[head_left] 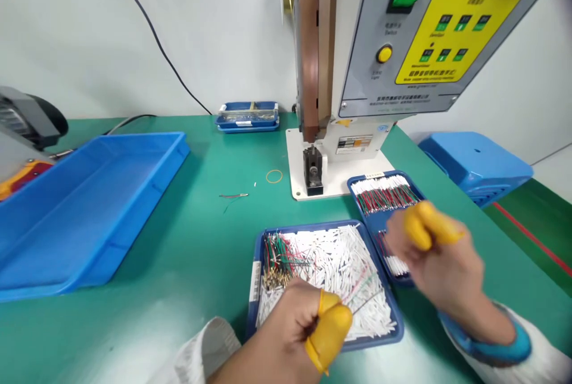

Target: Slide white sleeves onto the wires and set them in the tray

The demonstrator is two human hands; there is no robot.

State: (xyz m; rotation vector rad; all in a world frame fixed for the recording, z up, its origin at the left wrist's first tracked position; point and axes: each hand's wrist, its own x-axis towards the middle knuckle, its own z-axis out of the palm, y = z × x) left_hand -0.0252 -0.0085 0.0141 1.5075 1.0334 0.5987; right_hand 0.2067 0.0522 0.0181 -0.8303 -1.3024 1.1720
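Observation:
My left hand (299, 327), with yellow finger cots on thumb and forefinger, is closed in a pinch over the near part of a blue tray (399, 327). Thin wires (364, 289), reddish, green and dark, stick out from its fingertips to the upper right. The tray is filled with loose white sleeves (344, 247); a bundle of wires with brass-coloured ends (277, 277) lies at its left. My right hand (442, 262), also in yellow finger cots and blurred, is closed above a second blue tray (379, 217). Whatever its fingers hold cannot be made out.
Behind the trays stands a terminal-crimping machine (313, 164) with a grey and yellow control panel (429, 44). A large blue bin (102, 193) occupies the left. A loose wire piece (235, 195) and a rubber band (274, 176) lie mid-table. A blue stool (478, 161) is at right.

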